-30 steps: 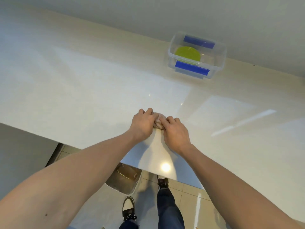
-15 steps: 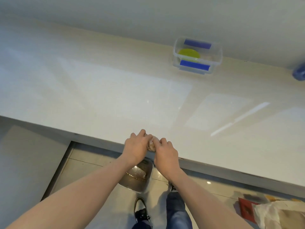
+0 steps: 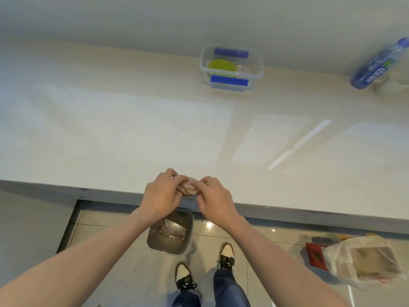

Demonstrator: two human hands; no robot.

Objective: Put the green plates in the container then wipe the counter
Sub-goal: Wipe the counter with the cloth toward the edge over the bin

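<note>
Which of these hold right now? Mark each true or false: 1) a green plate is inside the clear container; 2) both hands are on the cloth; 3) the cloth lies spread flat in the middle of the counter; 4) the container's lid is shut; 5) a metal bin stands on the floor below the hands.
1) True: the green plate lies in the clear container.
2) True: the left hand and right hand both grip the cloth.
3) False: it is bunched up between the hands at the counter front edge.
4) False: the container is open on top, with no lid on it.
5) True: the metal bin sits on the floor tiles.
</note>
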